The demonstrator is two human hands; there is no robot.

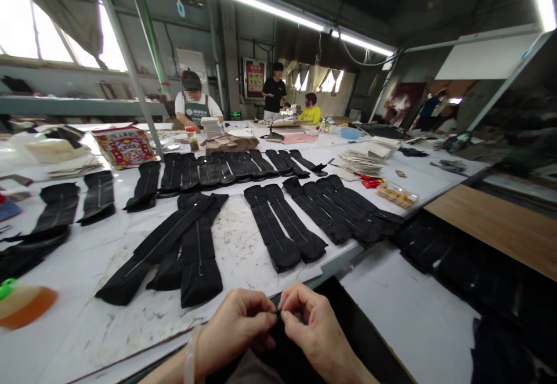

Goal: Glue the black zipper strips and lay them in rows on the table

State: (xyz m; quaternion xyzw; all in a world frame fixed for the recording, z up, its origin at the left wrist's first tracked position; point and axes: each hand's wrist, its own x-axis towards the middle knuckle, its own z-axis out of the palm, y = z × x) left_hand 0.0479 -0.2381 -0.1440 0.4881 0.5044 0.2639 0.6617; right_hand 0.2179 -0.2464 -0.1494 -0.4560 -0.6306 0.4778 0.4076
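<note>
My left hand [237,326] and my right hand [311,326] meet at the bottom centre, below the table's front edge. Both are closed in a pinch on a black zipper strip [278,346] that hangs between them over my lap. The fingertips touch at the strip's top end. On the white table [243,245] just beyond lie several stacks of black zipper strips [282,227], with a fanned pile [183,247] nearest my left hand.
More black strips line the table's middle row [226,169] and left side [56,210]. An orange disc [24,305] sits at the left edge. Paper stacks [361,160] and a snack packet [395,194] lie right. A wooden board [496,224] stands right. Several people work at the far end.
</note>
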